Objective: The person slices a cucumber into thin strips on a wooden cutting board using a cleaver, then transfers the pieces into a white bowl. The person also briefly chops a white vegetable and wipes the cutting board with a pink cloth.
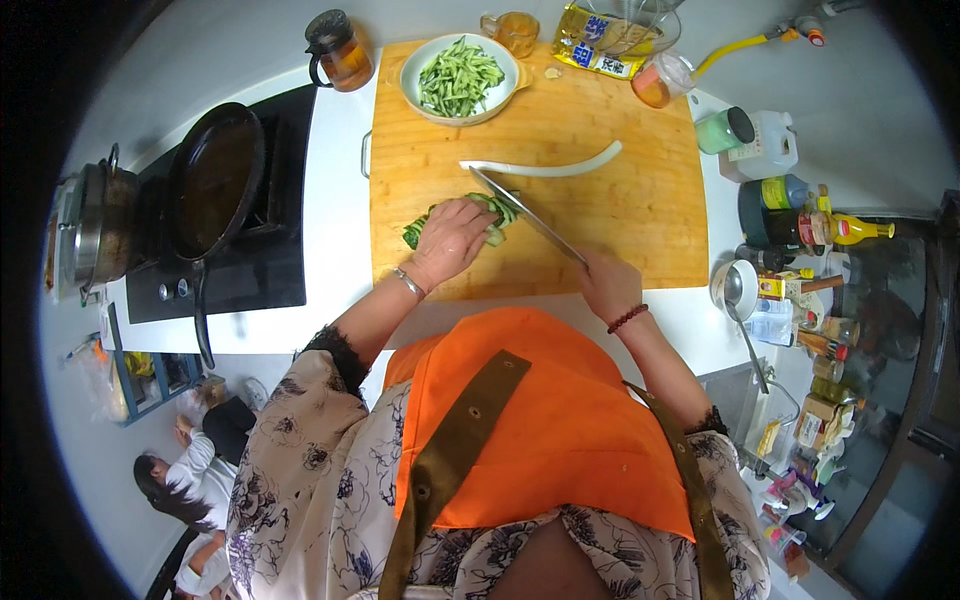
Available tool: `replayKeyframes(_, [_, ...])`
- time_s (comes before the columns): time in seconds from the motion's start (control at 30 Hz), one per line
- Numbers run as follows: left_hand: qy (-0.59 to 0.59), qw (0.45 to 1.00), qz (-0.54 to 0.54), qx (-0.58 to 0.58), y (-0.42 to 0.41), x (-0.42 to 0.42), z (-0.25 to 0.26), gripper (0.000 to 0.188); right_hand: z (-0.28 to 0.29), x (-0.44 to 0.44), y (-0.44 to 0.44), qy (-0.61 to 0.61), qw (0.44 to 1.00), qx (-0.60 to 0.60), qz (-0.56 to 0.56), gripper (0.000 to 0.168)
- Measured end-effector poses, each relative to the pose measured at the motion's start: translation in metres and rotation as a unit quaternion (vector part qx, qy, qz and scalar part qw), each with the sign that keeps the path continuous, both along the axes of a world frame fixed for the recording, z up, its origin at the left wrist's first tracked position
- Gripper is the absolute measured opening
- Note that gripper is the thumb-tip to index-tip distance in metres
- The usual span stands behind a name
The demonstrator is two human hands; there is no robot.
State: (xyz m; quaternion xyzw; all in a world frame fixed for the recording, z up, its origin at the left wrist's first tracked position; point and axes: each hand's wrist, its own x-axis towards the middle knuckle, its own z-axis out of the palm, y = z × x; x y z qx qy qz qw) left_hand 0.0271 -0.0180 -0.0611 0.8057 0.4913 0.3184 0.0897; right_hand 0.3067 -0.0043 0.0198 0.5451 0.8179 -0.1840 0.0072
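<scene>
On a wooden cutting board [637, 217], my left hand [448, 238] presses down on a pile of sliced cucumber [414, 231]. Slices show on both sides of the fingers, and the palm hides the rest. My right hand [611, 283] grips the handle of a kitchen knife [541, 226]. Its blade slants up and left, with the edge beside the right end of the cucumber. Just beyond the blade's tip lies a long white scallion stalk [562, 169], slightly curved. Farther back, a white bowl [495, 112] holds cucumber strips [459, 79].
Left of the board, a frying pan [214, 180] sits on a black cooktop [281, 277], near a steel pot [105, 225]. A glass teapot [341, 56] stands behind. Bottles [795, 225] and a bowl with a ladle [733, 289] line the right. Two people [199, 472] are at lower left.
</scene>
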Motion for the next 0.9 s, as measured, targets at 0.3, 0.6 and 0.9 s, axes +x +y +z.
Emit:
replayKeyframes(0.3, [0.019, 0.999, 0.017, 0.019, -0.001, 0.003, -0.009, 0.028, -0.003, -0.014, -0.007, -0.004, 1.000, 0.011, -0.029, 0.022])
replayKeyframes(0.6, [0.020, 0.999, 0.029, 0.035, -0.001, 0.003, -0.013, 0.020, 0.016, -0.032, -0.013, -0.003, 0.999, 0.036, 0.013, 0.020])
replayKeyframes(0.9, [0.028, 0.999, 0.030, 0.002, 0.000, 0.002, -0.012, 0.020, 0.007, -0.042, 0.008, -0.116, 0.991, -0.015, 0.057, 0.029])
